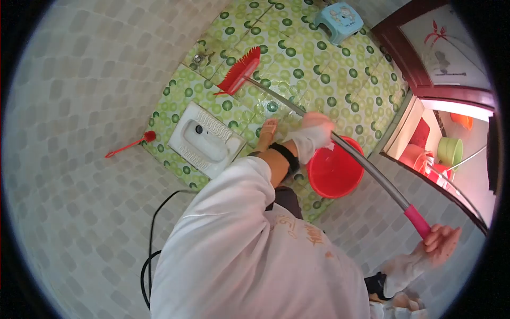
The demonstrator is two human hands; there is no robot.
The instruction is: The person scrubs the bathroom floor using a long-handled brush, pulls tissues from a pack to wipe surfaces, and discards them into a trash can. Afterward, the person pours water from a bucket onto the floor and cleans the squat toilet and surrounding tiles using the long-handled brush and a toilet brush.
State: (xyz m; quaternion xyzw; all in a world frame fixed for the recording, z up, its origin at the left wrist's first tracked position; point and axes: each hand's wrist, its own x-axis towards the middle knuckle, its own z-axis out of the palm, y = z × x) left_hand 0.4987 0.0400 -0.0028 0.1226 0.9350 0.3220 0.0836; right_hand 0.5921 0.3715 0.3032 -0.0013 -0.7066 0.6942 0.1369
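By the left hand, wrapped closed, a red broom is gripped mid-handle; its pink grip is clasped in the right hand's curled fingers. The bristled head is angled over green-patterned tile, near a squat toilet.

1 red broom, grey pole slanting, bristled head on green-patterned floor.

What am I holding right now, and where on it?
A red-headed broom: your left hand grips the metal pole partway along, your right hand the pink end.
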